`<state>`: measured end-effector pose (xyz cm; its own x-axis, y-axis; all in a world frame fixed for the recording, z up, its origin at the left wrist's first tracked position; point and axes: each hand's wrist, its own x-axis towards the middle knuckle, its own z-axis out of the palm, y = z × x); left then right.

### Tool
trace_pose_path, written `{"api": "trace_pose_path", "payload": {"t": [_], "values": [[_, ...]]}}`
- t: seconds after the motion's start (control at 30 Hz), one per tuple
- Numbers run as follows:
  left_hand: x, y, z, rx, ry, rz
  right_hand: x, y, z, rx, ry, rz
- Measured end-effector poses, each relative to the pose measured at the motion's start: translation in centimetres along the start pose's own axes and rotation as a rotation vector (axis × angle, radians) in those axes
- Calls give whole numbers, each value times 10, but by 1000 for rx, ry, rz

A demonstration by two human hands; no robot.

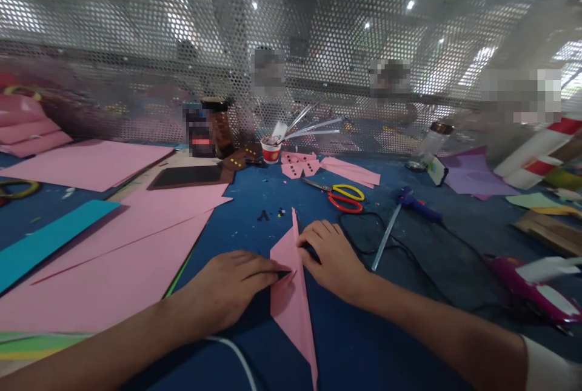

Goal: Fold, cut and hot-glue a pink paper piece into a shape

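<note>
From my distant seat, I cannot tell what the dark patch (284, 274) at the left hand's (231, 285) fingers is. The right hand's (331, 259) fingers cover a little of the folded pink paper (291, 303); its tip, nearer than these fingers, meets the bottom edge. Beyond them, dark scraps (263, 216) are too small to identify.

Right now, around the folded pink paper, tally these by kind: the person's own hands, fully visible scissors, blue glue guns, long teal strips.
Hands at the folded pink paper: 2 (left hand, right hand)
Scissors, fully visible: 1
Blue glue gun: 1
Long teal strip: 1
Total: 5
</note>
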<state>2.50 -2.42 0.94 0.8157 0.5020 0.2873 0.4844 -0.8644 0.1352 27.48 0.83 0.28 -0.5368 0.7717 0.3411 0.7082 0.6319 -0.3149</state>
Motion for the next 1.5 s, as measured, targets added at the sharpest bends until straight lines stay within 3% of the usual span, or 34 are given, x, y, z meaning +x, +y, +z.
{"api": "trace_pose_path", "payload": {"t": [0.27, 0.57, 0.9, 1.23, 1.5], "values": [[1, -10, 1, -39, 239, -225, -2, 0, 1, -52, 45, 28], [2, -12, 4, -100, 160, -294, -1, 2, 3, -14, 63, 49], [3, -12, 3, -30, 208, -347, -1, 1, 1, 48, 46, 37], [6, -14, 5, -142, 137, -380, -1, 3, 4, 37, 40, -2], [6, -12, 5, -234, 161, -250, 0, 3, 3, 49, 31, -25]]}}
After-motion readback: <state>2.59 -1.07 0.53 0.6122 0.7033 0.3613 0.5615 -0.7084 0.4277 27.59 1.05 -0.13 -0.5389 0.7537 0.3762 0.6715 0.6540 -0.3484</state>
